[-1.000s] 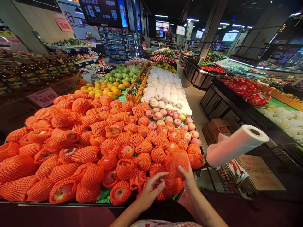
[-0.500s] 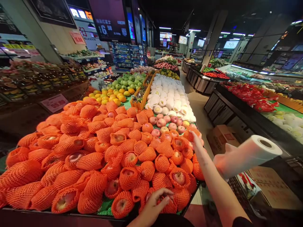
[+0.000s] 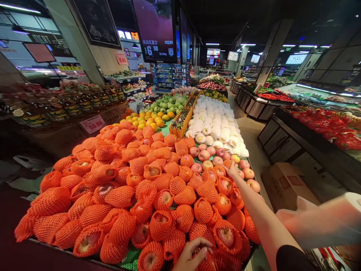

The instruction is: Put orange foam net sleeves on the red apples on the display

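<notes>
Since half a second ago, the right hand [image 3: 232, 170] has shifted leftward over the fruit, uncovering bare apples near the edge, and the whole view has swung left, so the roll of thin whitish plastic bags [image 3: 324, 222] now runs out at the right border. The left hand [image 3: 193, 254] has stayed low at the front of the heap.

The right arm, with a black sleeve [image 3: 293, 259] at its lower end, stretches across the right side of the heap. Its fingertips are at a small piece of orange foam netting [image 3: 227, 163]; whether the grip is clamped on it, I cannot tell. Just beyond lies a round yellow apple [image 3: 235, 159], and to the left are round pinkish-red bare apples [image 3: 204, 155].

The left hand's fingers curl with the thumb apart from them, over the round apples in orange foam net sleeves [image 3: 184, 195] near the front. To its right, a red apple in an open-ended orange sleeve [image 3: 226, 235] shows its stem end.

These apples are heaped on a black-edged display desk [image 3: 66, 253], a green mesh mat [image 3: 131, 259] showing at the front. Behind the bare apples lie rows of fruit in white foam sleeves [image 3: 216, 130], beside a low yellow picket divider [image 3: 180, 130].
</notes>
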### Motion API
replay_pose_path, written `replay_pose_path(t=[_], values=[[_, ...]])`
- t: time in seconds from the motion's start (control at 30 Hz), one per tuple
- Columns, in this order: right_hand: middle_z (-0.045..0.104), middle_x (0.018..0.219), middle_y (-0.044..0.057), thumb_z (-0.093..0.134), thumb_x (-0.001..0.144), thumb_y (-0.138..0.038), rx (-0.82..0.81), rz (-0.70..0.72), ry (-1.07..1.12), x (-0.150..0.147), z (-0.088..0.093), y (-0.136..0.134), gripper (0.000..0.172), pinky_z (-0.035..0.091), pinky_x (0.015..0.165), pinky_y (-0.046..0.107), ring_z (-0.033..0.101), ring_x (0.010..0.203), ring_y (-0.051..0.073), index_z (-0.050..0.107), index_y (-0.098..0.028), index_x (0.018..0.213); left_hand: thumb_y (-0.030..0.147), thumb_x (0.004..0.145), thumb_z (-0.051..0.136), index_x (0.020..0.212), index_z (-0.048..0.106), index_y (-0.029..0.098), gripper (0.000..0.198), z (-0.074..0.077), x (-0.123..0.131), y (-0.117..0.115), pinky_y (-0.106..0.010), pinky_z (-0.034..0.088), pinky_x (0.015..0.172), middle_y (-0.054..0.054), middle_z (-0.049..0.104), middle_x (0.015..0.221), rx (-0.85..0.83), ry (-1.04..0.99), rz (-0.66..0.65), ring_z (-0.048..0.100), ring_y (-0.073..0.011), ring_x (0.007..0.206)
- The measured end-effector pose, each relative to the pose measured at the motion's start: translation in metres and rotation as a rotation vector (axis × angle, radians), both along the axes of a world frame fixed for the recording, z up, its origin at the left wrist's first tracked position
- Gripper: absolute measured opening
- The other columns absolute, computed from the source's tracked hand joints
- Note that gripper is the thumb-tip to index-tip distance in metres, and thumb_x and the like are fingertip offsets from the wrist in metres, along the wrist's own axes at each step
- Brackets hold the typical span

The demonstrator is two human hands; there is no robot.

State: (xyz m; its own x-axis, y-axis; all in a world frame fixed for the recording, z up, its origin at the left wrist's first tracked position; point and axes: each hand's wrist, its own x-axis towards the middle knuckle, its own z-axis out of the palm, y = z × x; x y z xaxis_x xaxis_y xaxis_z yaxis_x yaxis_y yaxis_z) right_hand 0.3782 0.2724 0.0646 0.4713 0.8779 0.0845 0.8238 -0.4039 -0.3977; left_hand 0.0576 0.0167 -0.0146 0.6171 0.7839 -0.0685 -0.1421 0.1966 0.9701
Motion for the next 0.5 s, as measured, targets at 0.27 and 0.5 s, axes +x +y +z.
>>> replay_pose_path(t=[0.27, 0.5], values=[[0.045, 0.147, 0.020, 0.056, 0.095, -0.032, -0.185, 0.056, -0.188, 0.018, -0.022, 0.000, 0.063, 0.030, 0.108, 0.051, 0.043, 0.134, 0.037, 0.037, -0.025, 0.154, 0.065, 0.090, 0.059, 0.109, 0.072, 0.017, 0.053, 0.003, 0.009, 0.002, -0.032, 0.046, 0.080, -0.011, 0.076, 0.100, -0.010, 0.009, -0.013, 0.066, -0.0204, 0.087], [0.037, 0.151, 0.029, 0.046, 0.096, -0.026, -0.172, -0.002, -0.229, 0.004, -0.029, -0.005, 0.064, 0.028, 0.109, 0.054, 0.042, 0.134, 0.039, 0.032, -0.016, 0.157, 0.057, 0.093, 0.059, 0.105, 0.073, 0.017, 0.044, 0.025, 0.007, -0.003, -0.031, 0.046, 0.081, -0.009, 0.074, 0.098, 0.007, 0.007, 0.096, 0.064, -0.0202, 0.089]])
